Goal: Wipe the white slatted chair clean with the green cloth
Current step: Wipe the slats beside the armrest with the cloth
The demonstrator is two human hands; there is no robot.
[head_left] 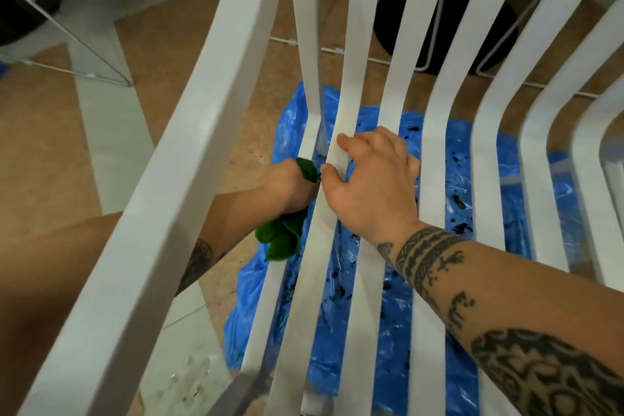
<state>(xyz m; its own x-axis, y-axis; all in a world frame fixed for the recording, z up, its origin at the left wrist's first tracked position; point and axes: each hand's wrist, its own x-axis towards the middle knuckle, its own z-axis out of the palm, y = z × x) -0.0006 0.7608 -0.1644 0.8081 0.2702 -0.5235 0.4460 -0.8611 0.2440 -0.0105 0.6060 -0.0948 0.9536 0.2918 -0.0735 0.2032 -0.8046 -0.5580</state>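
Head view: your left hand (287, 187) fists the green cloth (282, 241) just left of the chair slat (346, 101) your right hand (371, 179) grips; slat runs away from you.

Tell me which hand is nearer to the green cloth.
Left. The left hand grips the green cloth itself, with folds showing above and below the fist. The right hand holds a white slat close beside the cloth.
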